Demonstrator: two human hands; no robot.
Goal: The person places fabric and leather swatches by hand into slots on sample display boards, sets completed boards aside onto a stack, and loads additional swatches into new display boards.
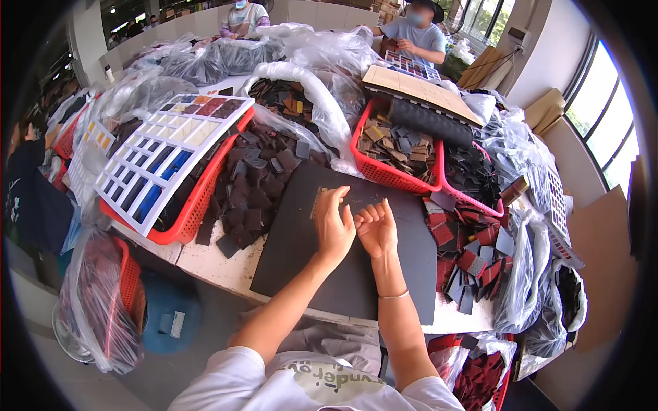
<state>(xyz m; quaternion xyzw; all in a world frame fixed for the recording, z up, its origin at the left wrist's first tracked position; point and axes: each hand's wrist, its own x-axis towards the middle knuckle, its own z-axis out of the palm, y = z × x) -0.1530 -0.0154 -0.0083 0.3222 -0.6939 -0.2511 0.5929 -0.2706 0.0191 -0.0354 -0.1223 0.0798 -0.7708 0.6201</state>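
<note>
Both hands are raised over a dark flat board (295, 253) at the table's front. My left hand (334, 225) is half bent, with its thumb apart from the fingers and nothing visible between them. Beside its fingers, a small tan patch (317, 203) shows on the board, partly hidden by the hand. My right hand (377, 229) is turned palm up, fingers curled in, thumb sticking out; I see nothing in it. The two hands are close together near the thumbs; I cannot tell whether they touch. Dark brown square pieces (250, 185) are heaped left of the board, red and grey ones (473, 264) right.
A white compartment tray (164, 161) rests on a red basket (199, 198). Behind the board, another red basket (397, 175) holds tan and grey pieces, with a black roll (430, 123) above. Plastic bags (322, 51) crowd the table. Two people (415, 38) (245, 19) sit opposite.
</note>
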